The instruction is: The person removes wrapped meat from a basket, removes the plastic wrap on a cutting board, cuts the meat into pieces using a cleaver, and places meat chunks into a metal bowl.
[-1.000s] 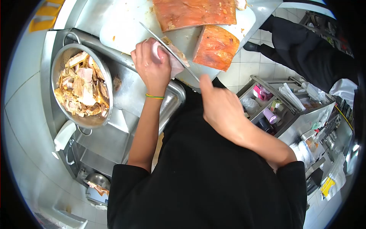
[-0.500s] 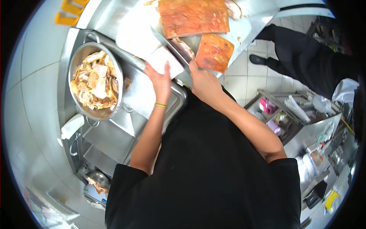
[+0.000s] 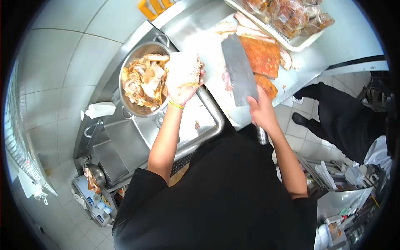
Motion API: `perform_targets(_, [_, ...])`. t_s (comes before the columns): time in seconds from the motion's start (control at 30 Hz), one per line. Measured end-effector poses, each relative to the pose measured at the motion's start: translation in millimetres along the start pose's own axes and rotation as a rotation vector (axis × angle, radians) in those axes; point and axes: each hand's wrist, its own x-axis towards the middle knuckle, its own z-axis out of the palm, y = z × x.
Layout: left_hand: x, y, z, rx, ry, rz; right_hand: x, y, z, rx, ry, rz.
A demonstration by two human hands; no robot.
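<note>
My left hand (image 3: 185,95), with a yellow-green band at the wrist, grips a pale slab of pork (image 3: 183,68) from below. The slab is raised beside the near side of a steel pot (image 3: 137,53) heaped with chopped meat pieces (image 3: 143,83). My right hand (image 3: 263,109) is closed round the handle of a cleaver (image 3: 239,68), its wide grey blade over the white cutting board (image 3: 211,79). Partly behind the blade lie a large orange-brown roast pork slab (image 3: 261,56) and a smaller roast piece (image 3: 267,84). Pale meat strips (image 3: 246,33) lie beyond.
A white tray (image 3: 296,46) of plastic-wrapped meats stands beyond the board. The steel sink (image 3: 114,131) lies left of my body, with a white bottle (image 3: 100,109) on its edge. A person in black (image 3: 346,112) stands at the right, near cluttered shelves.
My left hand has lifted the pale pork slab off the board's edge and brought it beside the pot. The cleaver has moved away from it to the right, and its flat now shows.
</note>
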Motion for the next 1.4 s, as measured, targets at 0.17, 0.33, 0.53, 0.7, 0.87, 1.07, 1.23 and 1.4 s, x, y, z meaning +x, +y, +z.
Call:
perform_targets(0.17, [47, 48, 30, 0.708, 0.400, 0.216, -45, -23, -35, 0.205, -0.013, 0.284])
perform_targets(0.33, [146, 90, 4, 2.356, 0.701, 0.249, -71, -23, -51, 0.182, 0.073, 0.403])
perform_targets(0.53, [117, -6, 9, 2.365, 0.465, 0.768, -120, -23, -67, 0.189, 0.233, 0.464])
perform_targets(0.7, [17, -141, 71, 2.142, -0.110, 0.205, -144, -2, -79, 0.211, 0.362, 0.555])
perform_targets(0.87, [20, -212, 75, 2.397, 0.109, 0.106, -131, -4, -97, 0.113, 0.359, 0.486])
perform_targets(1.07, [45, -234, 72, 2.460, 0.364, 0.278, -93, -3, -130, 0.108, 0.158, 0.343])
perform_targets(1.23, [66, -244, 73, 2.450, 0.611, 0.210, -70, -9, -166, -0.030, 0.078, 0.161])
perform_targets(1.4, [32, -240, 64, 2.366, 0.597, 0.304, -44, -4, -188, -0.226, -0.008, 0.047])
